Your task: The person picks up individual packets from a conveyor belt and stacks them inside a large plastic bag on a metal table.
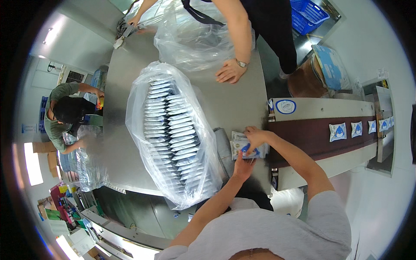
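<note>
At the right edge of the metal table, a small stack of white-and-blue pillow packets [236, 145] sits between my hands. My left hand [244, 167] closes on its near side, thumb and fingers against the packets. From the right, my right hand [256, 138] reaches over the top packet, its fingers bent around it. To the left lies a large clear plastic bag [135, 117], holding many similar packets [180, 125] in two long rows. A folded grey cloth-like piece [223, 149] lies between the bag and the stack.
A brown conveyor belt [303, 138] on the right carries several spaced packets [338, 132]. Across the metal table [212, 93], a co-worker's hand [231, 71] rests beside crumpled clear plastic [190, 43]. Another person [65, 108] works at the left. A blue basket [307, 17] stands at the far right.
</note>
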A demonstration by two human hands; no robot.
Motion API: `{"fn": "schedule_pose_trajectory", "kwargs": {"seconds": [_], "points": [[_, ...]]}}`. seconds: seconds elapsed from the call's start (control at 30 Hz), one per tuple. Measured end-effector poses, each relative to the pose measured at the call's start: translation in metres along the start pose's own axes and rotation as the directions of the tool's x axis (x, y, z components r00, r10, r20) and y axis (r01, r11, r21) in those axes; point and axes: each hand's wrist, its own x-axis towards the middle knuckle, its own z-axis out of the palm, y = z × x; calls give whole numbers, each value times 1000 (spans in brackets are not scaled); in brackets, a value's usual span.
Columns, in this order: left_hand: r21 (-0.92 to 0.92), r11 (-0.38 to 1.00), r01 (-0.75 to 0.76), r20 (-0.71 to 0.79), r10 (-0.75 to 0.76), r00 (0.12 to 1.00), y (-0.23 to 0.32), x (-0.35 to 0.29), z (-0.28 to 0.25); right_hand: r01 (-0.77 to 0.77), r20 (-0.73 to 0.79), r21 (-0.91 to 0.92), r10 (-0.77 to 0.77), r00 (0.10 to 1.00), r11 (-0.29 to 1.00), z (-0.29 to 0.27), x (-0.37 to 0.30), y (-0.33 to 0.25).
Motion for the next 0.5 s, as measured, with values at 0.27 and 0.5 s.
{"fn": "schedule_pose_trajectory", "kwargs": {"seconds": [0.27, 0.5], "points": [[476, 857, -196, 337, 28, 941, 41, -68, 24, -301, -281, 210, 353, 893, 930, -69, -40, -68], [870, 74, -487, 489, -235, 840, 135, -184, 76, -557, -416, 35, 518, 747, 830, -42, 44, -30]]}}
